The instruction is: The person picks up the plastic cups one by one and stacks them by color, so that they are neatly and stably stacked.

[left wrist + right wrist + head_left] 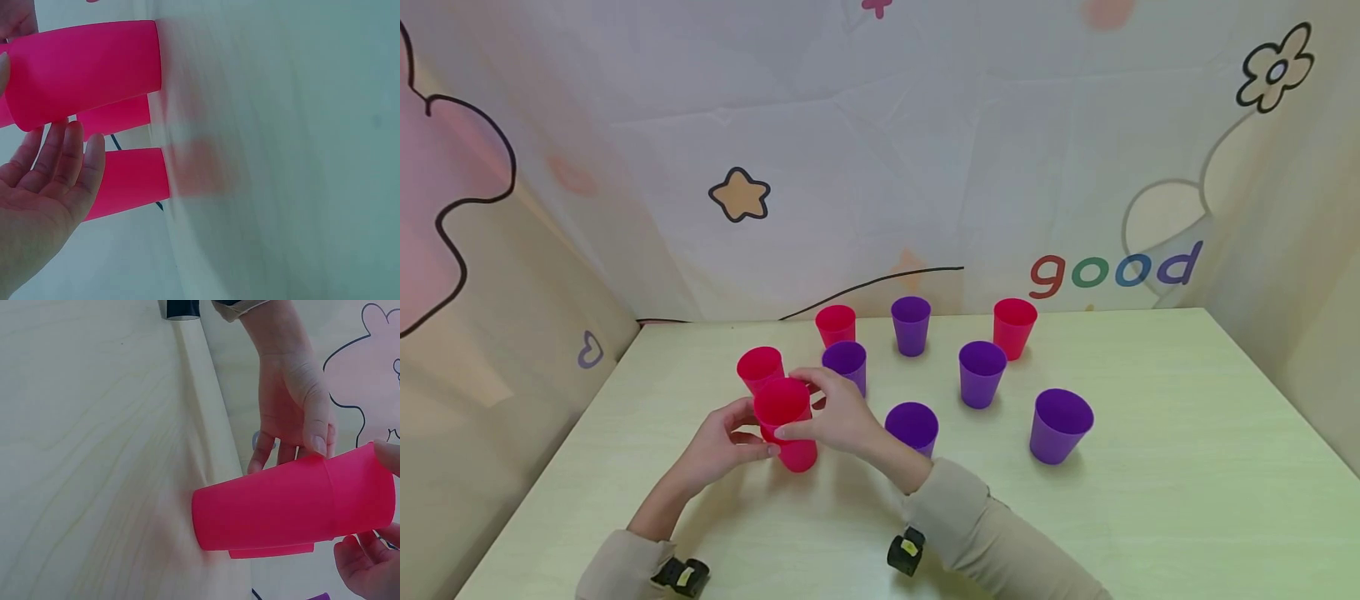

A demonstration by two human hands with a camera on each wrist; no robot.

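Observation:
Two red cups stand one inside the other between my hands at the left of the table. My right hand (842, 412) holds the upper red cup (782, 398), thumb in front and fingers behind. The lower red cup (262, 506) has its base down at the tabletop, its rim circling the upper one in the right wrist view. Around its left side is my left hand (718, 446), with the thumb in front; in the left wrist view the fingers (72, 140) meet it near the rim. Just behind stands another red cup (760, 367).
Several purple cups stand upright across the middle, one purple cup (1062, 425) farthest right. A red cup (835, 323) and another red cup (1015, 327) stand near the table's back edge. Behind my right wrist is a partly hidden purple cup (912, 427). A printed cloth (880, 192) hangs behind.

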